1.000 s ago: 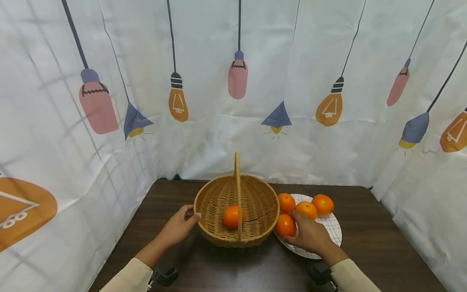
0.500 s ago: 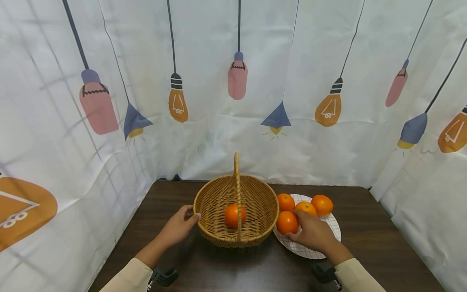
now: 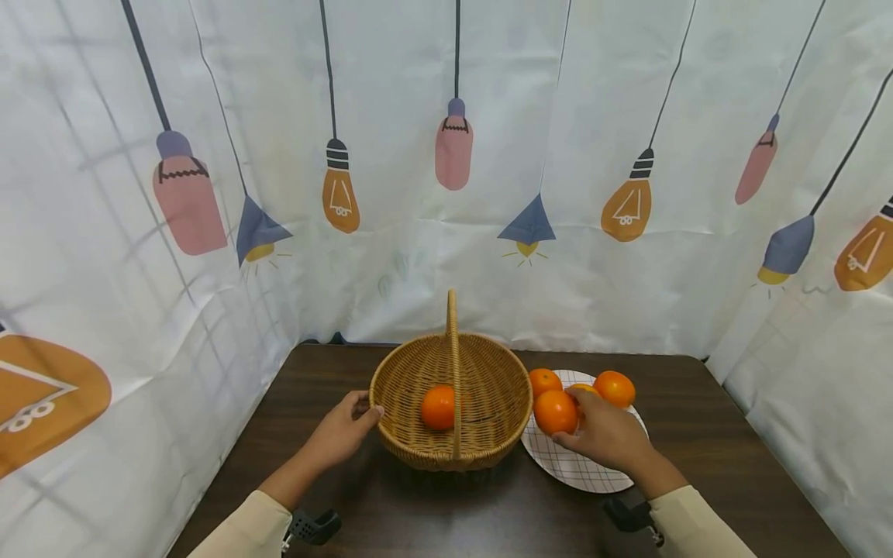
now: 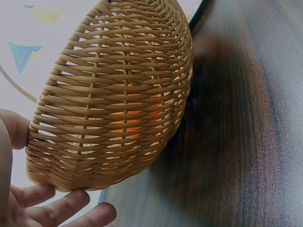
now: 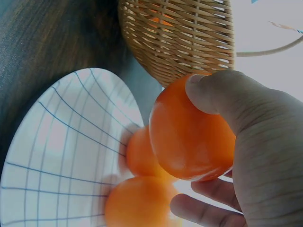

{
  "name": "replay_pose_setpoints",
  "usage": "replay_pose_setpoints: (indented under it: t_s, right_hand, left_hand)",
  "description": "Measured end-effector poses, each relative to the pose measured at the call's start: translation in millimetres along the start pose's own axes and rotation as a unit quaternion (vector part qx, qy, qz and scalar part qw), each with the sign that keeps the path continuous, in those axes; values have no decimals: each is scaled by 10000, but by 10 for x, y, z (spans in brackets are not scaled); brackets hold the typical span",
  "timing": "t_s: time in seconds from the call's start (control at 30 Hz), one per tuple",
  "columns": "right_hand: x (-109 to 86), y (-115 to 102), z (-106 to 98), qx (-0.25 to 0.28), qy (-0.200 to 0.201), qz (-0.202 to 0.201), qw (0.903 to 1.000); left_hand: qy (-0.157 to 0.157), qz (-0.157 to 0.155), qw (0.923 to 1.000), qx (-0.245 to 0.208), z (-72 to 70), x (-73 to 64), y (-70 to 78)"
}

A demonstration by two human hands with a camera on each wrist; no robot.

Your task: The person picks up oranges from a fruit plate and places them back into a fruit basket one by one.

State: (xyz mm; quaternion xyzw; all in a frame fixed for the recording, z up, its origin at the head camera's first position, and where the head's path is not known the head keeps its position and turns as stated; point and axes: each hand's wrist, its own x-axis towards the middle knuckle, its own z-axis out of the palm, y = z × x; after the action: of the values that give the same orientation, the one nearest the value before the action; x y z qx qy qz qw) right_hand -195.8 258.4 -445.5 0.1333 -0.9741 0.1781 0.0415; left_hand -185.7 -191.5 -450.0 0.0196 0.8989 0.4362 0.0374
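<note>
A wicker basket (image 3: pixel 418 453) with a tall handle stands mid-table, one orange (image 3: pixel 436 408) inside. My left hand (image 3: pixel 340 435) grips the basket's left rim; the left wrist view shows the thumb at the rim and the fingers along the outer weave. On the other side, my right hand (image 3: pixel 614 435) holds another orange (image 5: pixel 189 132) between thumb and fingers, above the plate (image 3: pixel 575 469) and close by the basket's right rim. Still on this white, grid-lined plate are an orange (image 3: pixel 545 380) at the back left, one (image 3: pixel 615 388) at the back right, and one partly behind my hand.
The dark wooden table (image 3: pixel 460 519) reaches back to a white curtain (image 3: pixel 391 279) printed with hanging lamps, which also runs along both sides. The basket's arched handle (image 3: pixel 453 349) rises between my hands.
My right hand has lifted its orange up from the plate and a little to the right. The orange in the basket has rolled slightly. My left hand has stayed on the rim.
</note>
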Motion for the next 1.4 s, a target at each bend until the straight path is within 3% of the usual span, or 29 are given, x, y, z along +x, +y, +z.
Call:
replay_pose_setpoints:
  t_s: [0.47,0.87,1.4]
  right_hand:
    - [52,13,-167,41,25,9,10000]
    - [114,-51,-298,78,225,-233,9994]
    - [209,-255,-404,-44,405,-523,9978]
  left_hand:
    - [-61,43,10000,-7,-18,-34,15]
    - [-17,15,10000,-10,-4,-15,19]
    - [43,13,10000,48,-3,-20,7]
